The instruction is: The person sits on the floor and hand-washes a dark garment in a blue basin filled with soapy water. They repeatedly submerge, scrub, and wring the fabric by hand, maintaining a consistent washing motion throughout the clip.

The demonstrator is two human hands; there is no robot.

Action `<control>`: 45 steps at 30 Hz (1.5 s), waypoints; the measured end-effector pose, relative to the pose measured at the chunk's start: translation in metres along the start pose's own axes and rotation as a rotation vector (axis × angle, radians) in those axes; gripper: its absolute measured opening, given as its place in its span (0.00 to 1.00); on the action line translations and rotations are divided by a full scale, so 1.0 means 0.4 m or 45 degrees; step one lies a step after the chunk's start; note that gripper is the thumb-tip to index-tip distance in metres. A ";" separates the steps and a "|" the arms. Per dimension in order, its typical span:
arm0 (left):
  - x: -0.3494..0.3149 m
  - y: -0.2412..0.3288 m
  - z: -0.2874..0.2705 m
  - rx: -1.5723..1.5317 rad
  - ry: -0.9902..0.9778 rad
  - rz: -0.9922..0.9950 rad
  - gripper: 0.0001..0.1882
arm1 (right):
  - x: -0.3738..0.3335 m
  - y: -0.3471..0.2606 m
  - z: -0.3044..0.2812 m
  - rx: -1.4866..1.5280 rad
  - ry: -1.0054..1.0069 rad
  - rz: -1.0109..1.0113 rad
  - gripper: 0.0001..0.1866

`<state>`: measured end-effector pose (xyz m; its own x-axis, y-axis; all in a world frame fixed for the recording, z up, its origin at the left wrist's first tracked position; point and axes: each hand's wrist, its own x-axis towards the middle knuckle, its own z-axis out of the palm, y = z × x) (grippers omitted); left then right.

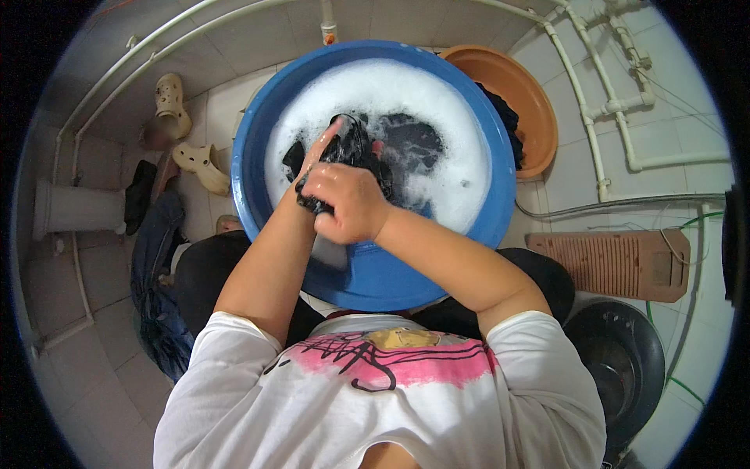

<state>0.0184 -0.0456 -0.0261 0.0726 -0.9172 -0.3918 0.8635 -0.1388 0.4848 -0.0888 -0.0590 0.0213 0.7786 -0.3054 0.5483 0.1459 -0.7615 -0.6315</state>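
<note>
A wet black garment (pixel 348 152) is bunched between my two hands above a blue basin (pixel 375 289) full of white suds. My right hand (pixel 348 199) is closed in a fist, gripping one end of the bunched cloth near my left wrist. Mostly behind the fabric, my left hand (pixel 322 141) holds the other part, with one finger stretched along its edge and another fingertip showing at its far side. More dark cloth (pixel 414 141) lies partly under the foam. What kind of garment it is I cannot tell.
An orange basin (pixel 539 117) with dark clothes stands at the back right. To the right are a brown washboard (pixel 613 264) and a black basin (pixel 617 352). On the left lie beige clogs (pixel 201 166) and a dark blue cloth (pixel 156 273). White pipes (pixel 590 133) line the walls.
</note>
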 end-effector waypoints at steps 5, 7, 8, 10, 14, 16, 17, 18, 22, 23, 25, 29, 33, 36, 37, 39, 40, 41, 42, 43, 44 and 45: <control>0.037 -0.110 -0.092 0.051 0.303 0.264 0.18 | -0.010 0.086 -0.013 -0.526 0.224 0.168 0.13; 0.013 -0.090 0.040 0.034 0.519 -0.062 0.14 | -0.021 0.203 -0.046 -0.379 0.569 0.811 0.16; 0.004 -0.099 0.065 -0.068 0.369 -0.188 0.14 | -0.026 0.208 -0.073 -0.392 0.458 0.962 0.16; -0.006 -0.083 0.082 -0.146 0.450 -0.158 0.13 | -0.023 0.155 -0.042 -0.369 0.477 0.857 0.15; 0.016 -0.066 -0.044 0.435 0.006 0.395 0.14 | -0.002 -0.003 0.011 -0.064 0.343 0.335 0.09; 0.003 -0.045 0.042 0.038 0.481 -0.045 0.16 | -0.030 0.099 0.001 -0.200 0.442 0.418 0.08; -0.015 -0.042 0.076 -0.140 0.389 -0.196 0.19 | -0.041 0.162 -0.010 -0.272 0.498 0.576 0.08; -0.022 -0.040 0.096 -0.010 0.414 -0.250 0.25 | -0.045 0.212 -0.053 -0.384 0.355 0.942 0.11; 0.003 -0.033 0.077 0.062 0.424 -0.020 0.32 | -0.146 0.388 -0.139 -0.586 0.563 1.235 0.17; 0.039 -0.039 0.008 -0.058 0.419 0.028 0.33 | -0.149 0.384 -0.128 -0.554 0.433 1.044 0.19; 0.056 -0.044 -0.049 -0.025 0.546 0.058 0.33 | -0.122 0.298 -0.122 -0.675 -0.144 0.859 0.25; 0.046 -0.042 -0.007 0.029 0.744 0.203 0.33 | -0.204 0.367 -0.126 -0.428 -0.319 0.817 0.28; 0.073 -0.057 -0.046 -0.076 0.521 0.068 0.27 | -0.186 0.373 -0.081 -0.414 0.198 0.830 0.28; 0.042 -0.033 -0.002 -0.194 0.360 -0.029 0.23 | -0.051 0.191 -0.038 -0.071 0.261 0.673 0.27; 0.043 -0.025 -0.016 -0.167 0.393 -0.035 0.22 | -0.022 0.123 -0.037 -0.028 0.199 0.516 0.27; 0.077 -0.012 -0.104 -0.259 0.061 -0.278 0.23 | 0.001 0.035 -0.026 0.019 0.085 0.256 0.28; 0.042 -0.015 -0.056 -0.212 -0.022 -0.262 0.20 | 0.001 0.013 -0.020 0.030 0.033 0.156 0.29; 0.002 -0.016 -0.011 -0.167 -0.100 -0.236 0.18 | -0.003 -0.010 -0.014 -0.013 -0.027 0.094 0.29; -0.003 -0.038 -0.031 0.135 -0.264 0.124 0.15 | -0.005 -0.025 -0.009 -0.076 -0.070 0.063 0.24; -0.011 -0.058 -0.048 0.396 -0.340 0.517 0.15 | -0.009 -0.017 -0.009 -0.091 -0.009 0.016 0.21; -0.002 -0.069 -0.059 0.145 -0.250 0.359 0.14 | -0.017 0.004 -0.008 -0.102 0.053 -0.030 0.19; 0.009 -0.081 -0.068 -0.123 -0.138 0.223 0.14 | -0.023 0.042 -0.006 -0.197 0.205 0.011 0.17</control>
<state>0.0041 -0.0343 -0.0644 0.1760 -0.9596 -0.2194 0.8868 0.0578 0.4585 -0.0950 -0.0702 0.0068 0.6699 -0.3903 0.6315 0.0347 -0.8333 -0.5518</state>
